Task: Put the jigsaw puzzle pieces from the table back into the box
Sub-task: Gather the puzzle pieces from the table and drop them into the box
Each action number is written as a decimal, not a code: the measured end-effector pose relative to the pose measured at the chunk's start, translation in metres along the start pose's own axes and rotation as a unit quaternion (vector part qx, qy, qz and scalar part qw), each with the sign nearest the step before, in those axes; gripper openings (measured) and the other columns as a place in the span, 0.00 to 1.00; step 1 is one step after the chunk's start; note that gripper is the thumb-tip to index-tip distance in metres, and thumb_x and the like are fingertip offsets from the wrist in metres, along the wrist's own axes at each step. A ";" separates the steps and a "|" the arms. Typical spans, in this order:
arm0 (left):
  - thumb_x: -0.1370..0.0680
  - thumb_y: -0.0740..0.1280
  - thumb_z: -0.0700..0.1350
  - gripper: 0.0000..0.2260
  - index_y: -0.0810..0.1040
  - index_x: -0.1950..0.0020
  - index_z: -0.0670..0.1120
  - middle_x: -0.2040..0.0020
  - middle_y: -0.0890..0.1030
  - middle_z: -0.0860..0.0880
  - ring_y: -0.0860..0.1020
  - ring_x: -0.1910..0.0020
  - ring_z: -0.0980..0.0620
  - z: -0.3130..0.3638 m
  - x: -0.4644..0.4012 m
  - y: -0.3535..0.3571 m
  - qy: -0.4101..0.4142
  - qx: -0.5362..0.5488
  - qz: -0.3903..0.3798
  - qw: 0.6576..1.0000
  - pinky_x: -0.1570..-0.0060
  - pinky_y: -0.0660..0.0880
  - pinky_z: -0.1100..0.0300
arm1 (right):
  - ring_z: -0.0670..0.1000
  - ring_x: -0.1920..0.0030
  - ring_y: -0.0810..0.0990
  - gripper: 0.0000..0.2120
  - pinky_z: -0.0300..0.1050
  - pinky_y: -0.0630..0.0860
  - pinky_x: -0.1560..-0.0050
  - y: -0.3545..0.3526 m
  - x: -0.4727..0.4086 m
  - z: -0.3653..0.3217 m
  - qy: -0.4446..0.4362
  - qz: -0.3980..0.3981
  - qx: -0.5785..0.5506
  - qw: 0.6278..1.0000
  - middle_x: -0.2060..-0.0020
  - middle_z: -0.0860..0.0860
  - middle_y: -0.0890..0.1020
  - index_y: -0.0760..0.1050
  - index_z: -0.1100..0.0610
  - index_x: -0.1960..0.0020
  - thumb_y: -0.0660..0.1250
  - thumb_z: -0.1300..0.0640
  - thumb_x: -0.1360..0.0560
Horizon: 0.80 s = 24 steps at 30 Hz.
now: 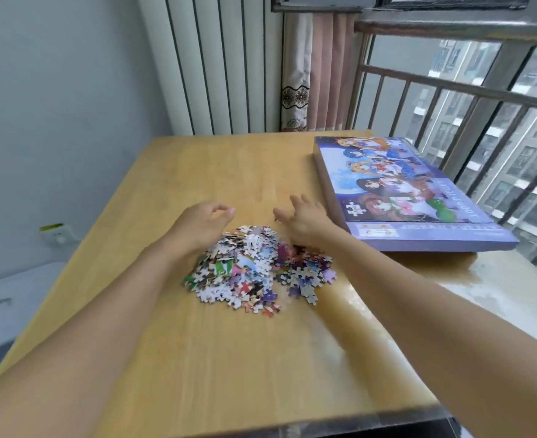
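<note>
Wooden bench [197, 172], light yellow-tan, glossy along its right part. Loose heap of jigsaw puzzle pieces [254, 267] lies on the bench, mixed colours, many pieces white-side up; a thinner scatter spreads off the heap's right side. Landmark = that heap.

Left hand [202, 224] sits at the far-left edge of the heap, wrist over the pieces, fingers [226, 211] loosely curled with thumb and forefinger tips close together; it looks like nothing is pinched between them, but motion blur makes that hard to confirm. Right hand [305, 219] is at the far-right edge of the heap, palm down, fingers straight and spread wide, holding nothing; heel of the hand is just over the heap's rim. Both forearms run from the near corners toward the heap, one on each side.

Puzzle box [403, 191] lies flat on the bench, to the right of the heap and beyond it, apart from the pieces, lid closed, purple sides, cartoon figures printed on top. Right hand is just beside the box's near-left edge, not touching.

Behind the heap: white ribbed wall panel [216, 64], pink curtain [321, 74]. Right of the box: metal window railing [469, 99].
</note>
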<state>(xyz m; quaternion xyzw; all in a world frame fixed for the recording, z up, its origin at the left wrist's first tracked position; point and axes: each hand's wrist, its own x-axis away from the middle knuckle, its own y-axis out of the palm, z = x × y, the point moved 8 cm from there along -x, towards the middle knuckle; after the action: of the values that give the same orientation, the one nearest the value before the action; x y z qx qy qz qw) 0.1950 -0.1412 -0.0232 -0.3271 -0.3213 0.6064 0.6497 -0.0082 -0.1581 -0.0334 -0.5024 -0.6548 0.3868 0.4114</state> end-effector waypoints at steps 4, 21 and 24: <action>0.17 0.55 0.62 0.26 0.69 0.25 0.48 0.24 0.68 0.50 0.66 0.26 0.52 -0.034 0.032 0.011 0.012 0.002 0.029 0.999 0.30 0.62 0.57 | 0.63 0.31 0.68 0.34 0.58 0.65 0.32 0.019 -0.006 -0.013 -0.016 -0.016 -0.026 0.999 0.35 0.63 0.73 0.73 0.61 0.38 0.43 0.35 0.18; 0.20 0.64 0.59 0.27 0.66 0.23 0.54 0.24 0.66 0.57 0.63 0.27 0.61 -0.011 0.046 0.024 0.085 0.093 0.045 0.991 0.31 0.59 0.63 | 0.60 0.27 0.62 0.38 0.58 0.67 0.32 0.028 0.068 -0.005 0.028 0.032 -0.022 0.999 0.30 0.56 0.68 0.66 0.56 0.30 0.53 0.26 0.25; 0.17 0.62 0.53 0.22 0.67 0.23 0.53 0.24 0.68 0.56 0.63 0.31 0.65 -0.014 0.045 0.022 0.069 0.110 0.036 0.991 0.34 0.58 0.66 | 0.52 0.25 0.62 0.48 0.49 0.65 0.29 0.024 0.074 -0.023 -0.041 -0.025 -0.086 0.995 0.27 0.48 0.68 0.61 0.52 0.23 0.71 0.27 0.34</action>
<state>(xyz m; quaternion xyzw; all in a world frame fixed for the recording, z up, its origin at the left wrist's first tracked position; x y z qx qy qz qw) 0.1967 -0.0958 -0.0483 -0.3057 -0.1949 0.6371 0.6802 0.0096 -0.0785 -0.0364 -0.5034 -0.7142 0.3388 0.3488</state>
